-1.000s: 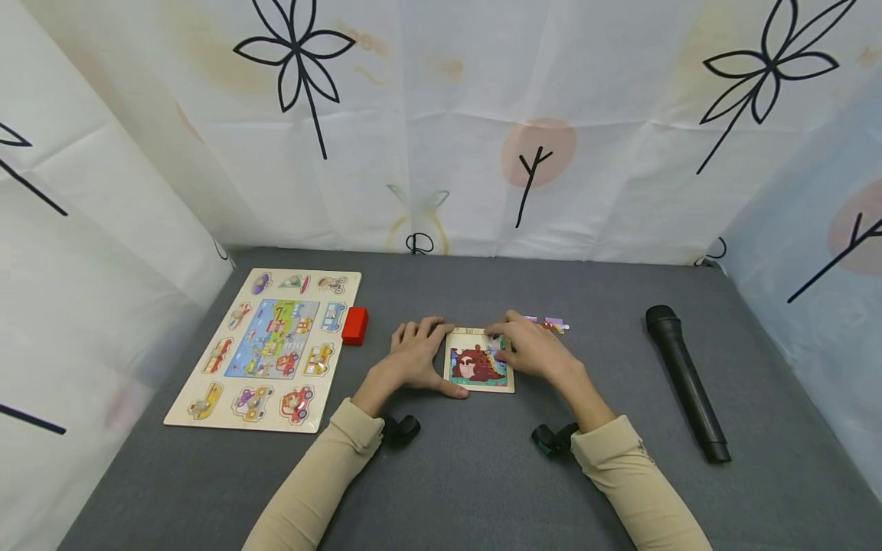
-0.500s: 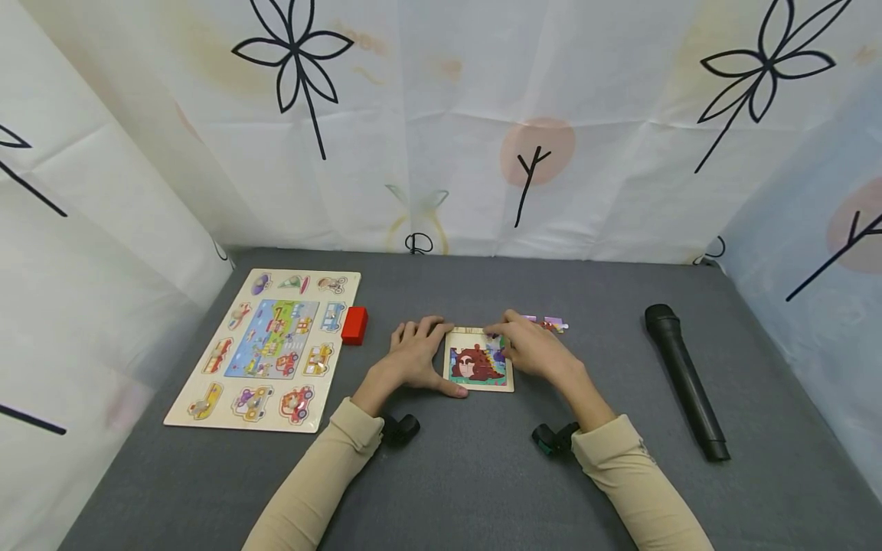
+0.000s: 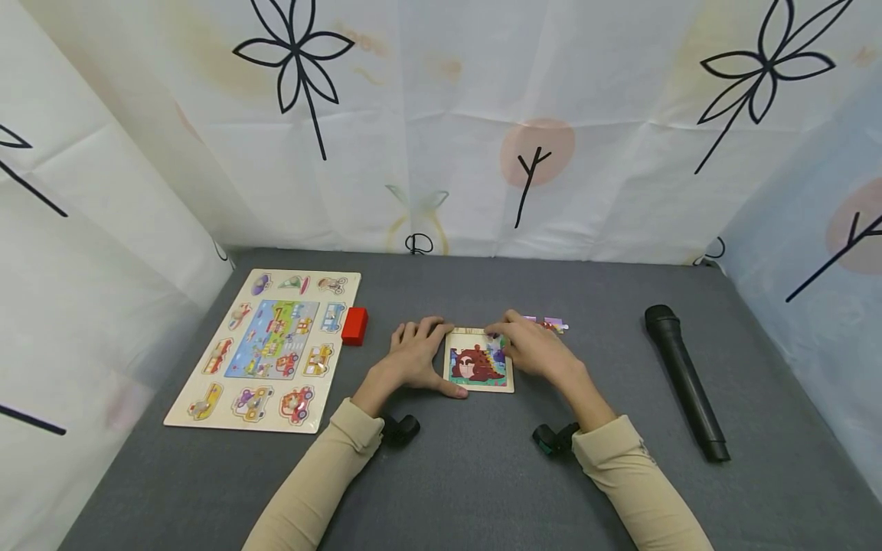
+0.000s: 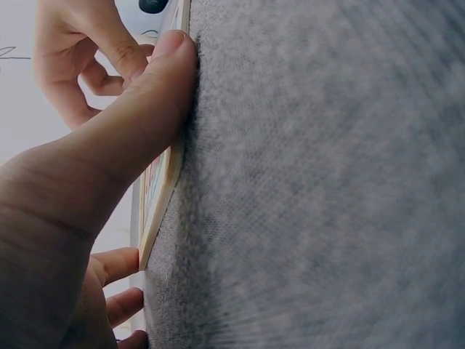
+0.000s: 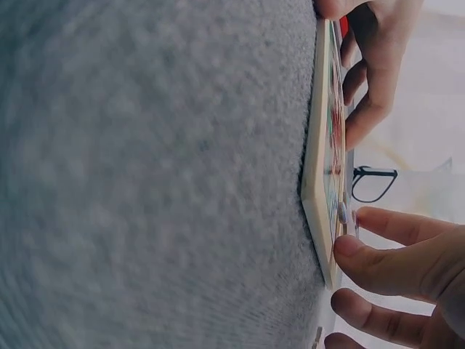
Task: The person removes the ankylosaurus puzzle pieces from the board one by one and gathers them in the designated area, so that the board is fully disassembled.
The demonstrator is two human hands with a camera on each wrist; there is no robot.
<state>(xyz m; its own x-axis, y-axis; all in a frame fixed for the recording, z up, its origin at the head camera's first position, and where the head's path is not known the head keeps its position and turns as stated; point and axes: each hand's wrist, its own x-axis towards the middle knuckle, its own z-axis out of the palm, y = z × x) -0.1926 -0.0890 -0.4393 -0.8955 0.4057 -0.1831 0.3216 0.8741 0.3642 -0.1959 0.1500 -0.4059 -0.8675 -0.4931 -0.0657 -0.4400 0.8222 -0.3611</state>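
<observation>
A small wooden jigsaw board with a reddish-brown animal picture lies flat on the grey table. My left hand holds its left side, thumb along the near edge and index finger at the far left corner. Over its far right part is my right hand, thumb and index finger close together. In the right wrist view, a small puzzle piece stands up from the board's surface by those two fingertips, mostly hidden by them. Loose puzzle pieces lie just beyond the right hand, partly covered by it.
To the left lies a large wooden vehicle puzzle, with a red block at its right edge. A black microphone lies on the right of the table. Patterned white cloth hangs behind and at both sides.
The right thumb has shifted slightly away from me over the board, showing more of the picture's right side. My left hand and the board stay in place.
</observation>
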